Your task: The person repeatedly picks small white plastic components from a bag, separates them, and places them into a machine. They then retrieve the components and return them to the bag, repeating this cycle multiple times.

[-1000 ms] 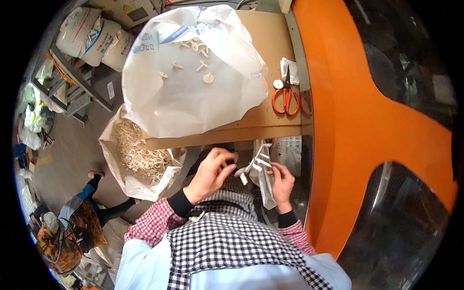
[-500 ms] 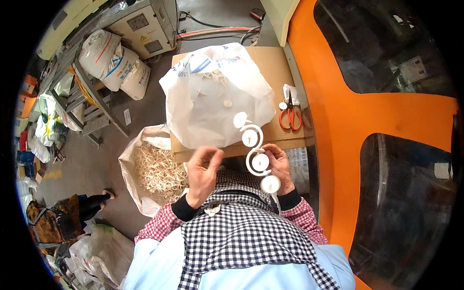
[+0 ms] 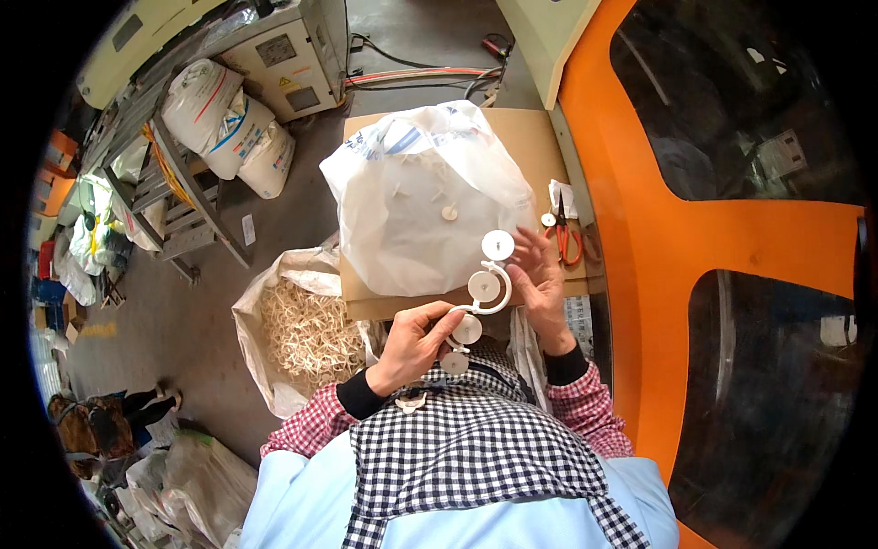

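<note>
Pinching a disc strip [image 3: 483, 286] near the cardboard edge [image 3: 373, 309], left hand [image 3: 409, 346] sits apart from spread right hand [image 3: 545, 300].

White S-curved strip [image 3: 508, 289] (four discs [image 3: 497, 245])

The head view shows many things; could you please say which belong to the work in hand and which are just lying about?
Seemingly in use:
white disc strip, held by the left hand, right hand beside it
translucent bag with loose disc pieces
open sack of curved pieces

Apparently lying about:
red-handled scissors
filled sacks
grey ladder
</note>
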The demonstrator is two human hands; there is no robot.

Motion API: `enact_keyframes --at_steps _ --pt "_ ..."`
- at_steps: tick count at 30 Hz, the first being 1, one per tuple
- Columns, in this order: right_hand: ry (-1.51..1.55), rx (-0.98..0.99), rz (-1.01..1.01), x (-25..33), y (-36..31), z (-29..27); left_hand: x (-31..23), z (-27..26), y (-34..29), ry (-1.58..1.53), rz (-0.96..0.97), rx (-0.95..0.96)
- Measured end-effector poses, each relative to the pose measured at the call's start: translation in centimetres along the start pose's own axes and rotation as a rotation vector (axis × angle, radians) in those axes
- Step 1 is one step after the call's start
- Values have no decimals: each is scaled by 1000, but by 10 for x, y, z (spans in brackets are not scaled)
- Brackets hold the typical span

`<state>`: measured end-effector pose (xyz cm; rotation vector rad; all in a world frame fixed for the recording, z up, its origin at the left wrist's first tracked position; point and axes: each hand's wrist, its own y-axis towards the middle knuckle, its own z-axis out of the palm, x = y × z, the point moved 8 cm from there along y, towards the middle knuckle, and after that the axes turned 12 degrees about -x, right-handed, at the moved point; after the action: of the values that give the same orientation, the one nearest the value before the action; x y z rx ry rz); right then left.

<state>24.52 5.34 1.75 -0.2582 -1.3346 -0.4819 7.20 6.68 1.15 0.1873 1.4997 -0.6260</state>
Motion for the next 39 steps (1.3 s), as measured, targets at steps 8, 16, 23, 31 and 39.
enact_keyframes --at_steps 8,16,23,31,39 --pt "-463 95 -429 61 9 12 -2 3 6 -48 -72 88" --pt "-268 -40 -252 45 3 -7 -11 1 11 210 186 41" --pt "-553 -39 -674 92 -23 6 -40 -3 5 418 530 -60" --pt "-657 37 -942 94 -65 28 -69 17 2 456 760 -59" --pt "-590 10 -717 53 -65 18 0 13 17 -11 203 124"
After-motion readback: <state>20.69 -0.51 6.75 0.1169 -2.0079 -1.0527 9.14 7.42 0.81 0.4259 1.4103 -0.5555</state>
